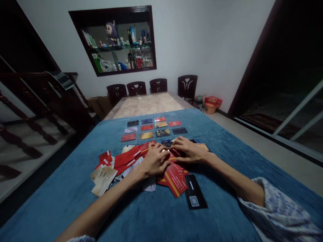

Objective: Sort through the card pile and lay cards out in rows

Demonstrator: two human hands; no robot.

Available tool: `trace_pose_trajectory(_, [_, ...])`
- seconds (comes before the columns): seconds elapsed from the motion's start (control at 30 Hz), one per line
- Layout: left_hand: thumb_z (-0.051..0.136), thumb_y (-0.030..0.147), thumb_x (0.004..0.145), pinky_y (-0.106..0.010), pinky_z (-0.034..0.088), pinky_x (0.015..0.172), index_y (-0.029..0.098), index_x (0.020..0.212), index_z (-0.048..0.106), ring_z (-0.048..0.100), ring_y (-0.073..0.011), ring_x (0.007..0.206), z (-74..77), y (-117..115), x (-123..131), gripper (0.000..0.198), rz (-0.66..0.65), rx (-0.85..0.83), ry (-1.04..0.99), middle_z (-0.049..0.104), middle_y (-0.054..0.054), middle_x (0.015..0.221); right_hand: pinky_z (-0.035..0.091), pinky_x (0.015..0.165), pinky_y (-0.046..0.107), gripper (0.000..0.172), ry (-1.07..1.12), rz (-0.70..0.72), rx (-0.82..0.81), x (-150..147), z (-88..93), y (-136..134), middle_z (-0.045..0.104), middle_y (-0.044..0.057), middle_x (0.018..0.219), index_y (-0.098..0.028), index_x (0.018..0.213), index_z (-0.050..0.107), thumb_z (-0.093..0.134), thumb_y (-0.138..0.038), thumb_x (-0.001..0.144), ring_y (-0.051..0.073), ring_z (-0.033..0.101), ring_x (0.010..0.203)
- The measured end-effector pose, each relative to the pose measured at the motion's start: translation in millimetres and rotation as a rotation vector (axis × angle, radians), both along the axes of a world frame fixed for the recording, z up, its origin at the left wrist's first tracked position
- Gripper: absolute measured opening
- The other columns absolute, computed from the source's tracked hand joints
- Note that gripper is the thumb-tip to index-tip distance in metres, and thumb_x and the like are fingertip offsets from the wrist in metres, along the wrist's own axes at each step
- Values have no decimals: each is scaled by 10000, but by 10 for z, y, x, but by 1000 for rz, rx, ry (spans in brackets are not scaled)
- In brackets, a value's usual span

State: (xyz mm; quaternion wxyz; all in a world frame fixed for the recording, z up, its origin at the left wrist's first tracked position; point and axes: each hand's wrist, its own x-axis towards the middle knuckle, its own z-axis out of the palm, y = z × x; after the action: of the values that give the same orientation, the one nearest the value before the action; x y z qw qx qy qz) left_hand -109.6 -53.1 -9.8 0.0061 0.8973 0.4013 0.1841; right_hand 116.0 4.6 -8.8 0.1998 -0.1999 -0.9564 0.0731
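A loose pile of cards lies on the blue cloth in front of me. My left hand (155, 159) rests on it, fingers bent and thumb apart. Close by on the right, my right hand (188, 150) reaches over the same pile with curved, spread fingers touching the cards. Red cards with yellow stripes (175, 179) fan out below both hands. Plain red cards (125, 159) spread to the left of my left hand. Beyond my right hand, dark and tan cards are partly covered. My palms hide the middle of the pile.
Several cards, including a gold card (146, 135) and a black VIP card (163, 133), lie in rows farther away. Beige cards (104, 179) sit at left; a black card with a square code (195, 193) is nearest me. Dark chairs (187, 85) stand behind the table.
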Motion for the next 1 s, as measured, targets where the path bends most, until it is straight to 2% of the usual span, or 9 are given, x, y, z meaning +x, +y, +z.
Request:
trace_pose_trajectory(0.2, [631, 251, 844, -538, 275, 1014, 211, 1008, 643, 538, -266, 1103, -11, 1, -9, 169, -10, -45, -11, 653, -90, 1188, 435, 880, 429, 394, -17, 9, 26, 40, -1, 40, 629, 126, 1090, -183, 1139, 655, 581, -504, 922, 247, 483, 1007])
trace_pose_trajectory(0.5, [584, 249, 890, -441, 377, 949, 194, 977, 651, 554, -252, 1054, -91, 57, -22, 124, -47, 4, 5, 665, -101, 1126, 431, 885, 423, 356, 3, 15, -5, 42, 19, 23, 631, 107, 1046, -186, 1128, 664, 636, -445, 885, 241, 484, 979])
trace_pose_trajectory(0.73, [542, 288, 928, -443, 367, 960, 192, 1006, 656, 575, -241, 1040, -104, 54, -11, 168, -75, 35, -13, 671, -110, 1137, 429, 903, 435, 377, -1, 12, -58, 75, 10, 46, 632, 99, 1080, -198, 1136, 665, 682, -446, 853, 244, 484, 999])
trace_pose_trajectory(1.0, [547, 259, 896, -482, 321, 1009, 201, 1027, 667, 565, -252, 1078, -51, 23, -23, 188, -43, 37, -16, 660, -105, 1185, 435, 897, 442, 303, 45, 17, -62, 133, 6, 96, 635, 98, 1064, -193, 1095, 671, 670, -376, 853, 243, 499, 991])
